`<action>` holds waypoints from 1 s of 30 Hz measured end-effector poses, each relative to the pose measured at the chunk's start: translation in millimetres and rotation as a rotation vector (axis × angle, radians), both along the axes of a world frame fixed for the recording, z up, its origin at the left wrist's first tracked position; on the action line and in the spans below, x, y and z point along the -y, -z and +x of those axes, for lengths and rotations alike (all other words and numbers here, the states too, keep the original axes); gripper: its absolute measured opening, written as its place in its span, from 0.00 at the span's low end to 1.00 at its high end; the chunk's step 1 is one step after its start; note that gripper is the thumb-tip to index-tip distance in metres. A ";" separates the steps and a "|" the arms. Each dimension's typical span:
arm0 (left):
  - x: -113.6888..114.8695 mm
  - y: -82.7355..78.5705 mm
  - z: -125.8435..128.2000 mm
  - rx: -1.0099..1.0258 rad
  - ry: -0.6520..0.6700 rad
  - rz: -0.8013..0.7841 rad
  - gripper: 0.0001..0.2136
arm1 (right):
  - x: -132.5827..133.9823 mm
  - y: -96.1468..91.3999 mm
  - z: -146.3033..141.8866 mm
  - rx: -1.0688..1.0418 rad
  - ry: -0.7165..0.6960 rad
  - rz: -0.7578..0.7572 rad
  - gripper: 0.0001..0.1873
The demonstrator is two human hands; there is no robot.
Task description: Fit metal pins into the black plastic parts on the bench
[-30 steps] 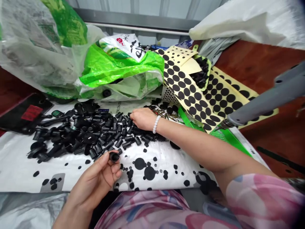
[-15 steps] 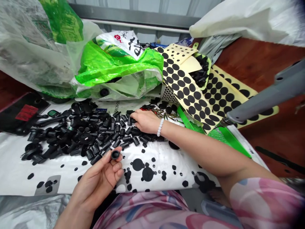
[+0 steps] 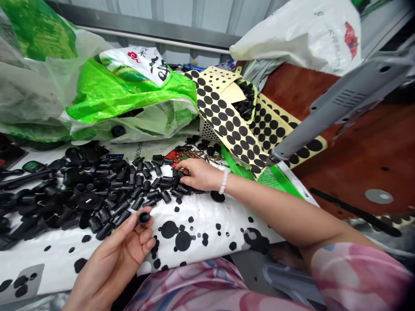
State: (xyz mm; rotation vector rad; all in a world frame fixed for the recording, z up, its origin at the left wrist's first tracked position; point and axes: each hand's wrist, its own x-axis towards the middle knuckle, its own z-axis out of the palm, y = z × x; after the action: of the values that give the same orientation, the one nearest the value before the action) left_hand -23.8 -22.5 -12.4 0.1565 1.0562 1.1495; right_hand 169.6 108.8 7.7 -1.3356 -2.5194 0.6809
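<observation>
My left hand is closed in a pinch on a small black plastic cap, its hollow ribbed end turned up toward me. It is held above the front of the white table covering, just in front of the pile. Over the right end of a heap of short black ribbed cylinders, my right hand reaches in with thumb and index finger apart. Its fingertips are at the cylinders; whether they touch one is unclear. Small metal pins lie just behind that hand.
Yellow sheets of black round stickers lean at back right over a green tray. A green plastic bag stands behind the pile. A grey tool juts in from the right. Loose black discs dot the white covering.
The view has swung right, so the table's things sit further left. Relative to the pile, my right hand has shifted right, and its thumb and index finger have parted. My left hand keeps the cap.
</observation>
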 end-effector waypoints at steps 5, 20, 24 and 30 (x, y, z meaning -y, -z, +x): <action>0.9 0.4 5.1 -0.079 -0.010 0.011 0.08 | -11.7 -6.7 8.0 0.097 0.034 0.112 0.15; -0.8 14.0 5.3 -0.149 0.100 0.123 0.14 | -53.0 10.7 48.7 0.636 0.314 0.262 0.17; -4.8 12.7 9.1 -0.460 0.280 0.198 0.20 | -58.4 13.5 54.4 0.614 0.318 0.237 0.17; -11.1 23.4 30.6 -0.987 0.258 0.483 0.14 | -42.8 10.4 62.8 0.401 0.328 0.180 0.13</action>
State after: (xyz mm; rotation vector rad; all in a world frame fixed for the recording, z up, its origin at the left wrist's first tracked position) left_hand 6.8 -11.4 -35.7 1.3057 1.5169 1.0681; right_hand 232.4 151.6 -2.7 -1.9090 -2.4691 0.1243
